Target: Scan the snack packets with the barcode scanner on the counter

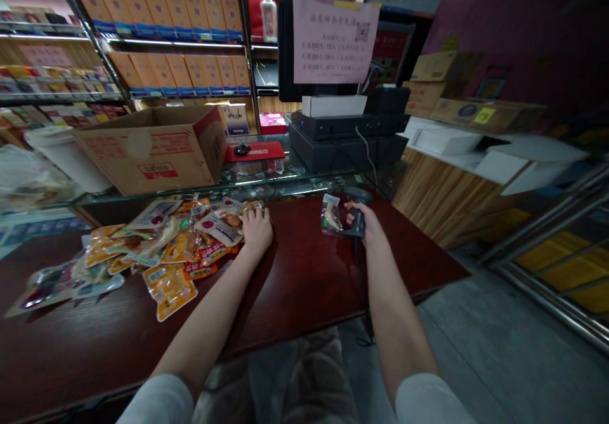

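My right hand (365,219) is closed around a dark handheld scanner (358,211) with a cable running down off the dark red table (304,284). A clear snack packet (330,214) sits right beside the scanner, touching my fingers. My left hand (257,226) rests with curled fingers on the edge of a heap of snack packets (166,246), orange, white and red, spread over the table's left half; whether it grips one I cannot make out.
An open cardboard box (152,148) stands on a glass counter (266,179) behind the table. A cash register (349,135) with a pink paper notice (333,40) is at the back. Shelves of orange boxes (162,30) fill the rear. White boxes (476,148) lie on a wooden counter right.
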The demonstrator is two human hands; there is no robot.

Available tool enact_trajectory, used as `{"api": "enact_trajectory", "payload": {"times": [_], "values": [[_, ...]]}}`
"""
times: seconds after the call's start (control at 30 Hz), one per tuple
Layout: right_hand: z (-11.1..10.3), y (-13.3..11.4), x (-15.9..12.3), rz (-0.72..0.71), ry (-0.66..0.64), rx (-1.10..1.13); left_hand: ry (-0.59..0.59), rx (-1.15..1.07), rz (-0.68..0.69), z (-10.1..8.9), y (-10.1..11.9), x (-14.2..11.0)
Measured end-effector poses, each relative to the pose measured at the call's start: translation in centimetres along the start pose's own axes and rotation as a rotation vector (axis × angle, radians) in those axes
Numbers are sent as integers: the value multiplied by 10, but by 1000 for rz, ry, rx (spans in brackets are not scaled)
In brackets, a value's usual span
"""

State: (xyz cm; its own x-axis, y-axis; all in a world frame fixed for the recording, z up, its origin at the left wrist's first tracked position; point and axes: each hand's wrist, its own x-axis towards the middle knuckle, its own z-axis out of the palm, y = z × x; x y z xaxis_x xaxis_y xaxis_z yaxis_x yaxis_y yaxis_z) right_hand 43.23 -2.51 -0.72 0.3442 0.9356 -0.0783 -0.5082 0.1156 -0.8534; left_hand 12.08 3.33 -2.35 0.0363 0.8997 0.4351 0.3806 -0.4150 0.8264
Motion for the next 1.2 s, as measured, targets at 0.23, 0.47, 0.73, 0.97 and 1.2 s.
{"api": "enact_trajectory", "payload": {"times": [0.23,0.47,0.73,0.97,1.2], "values": [[-15,-9,0,-27,55,37,-40,-352,-63,57,29,8],[-28,-17,-6,35,60,91,-295,-385,-406,144,44,25],[-30,-12,0,63,27,7,-330,-492,-565,138,27,34],[5,7,-8,93,-129,-51,-369,-720,-633,72,29,26],[41,19,-31,74,-403,-95,-544,-1336,-731,-6,25,17]]}}
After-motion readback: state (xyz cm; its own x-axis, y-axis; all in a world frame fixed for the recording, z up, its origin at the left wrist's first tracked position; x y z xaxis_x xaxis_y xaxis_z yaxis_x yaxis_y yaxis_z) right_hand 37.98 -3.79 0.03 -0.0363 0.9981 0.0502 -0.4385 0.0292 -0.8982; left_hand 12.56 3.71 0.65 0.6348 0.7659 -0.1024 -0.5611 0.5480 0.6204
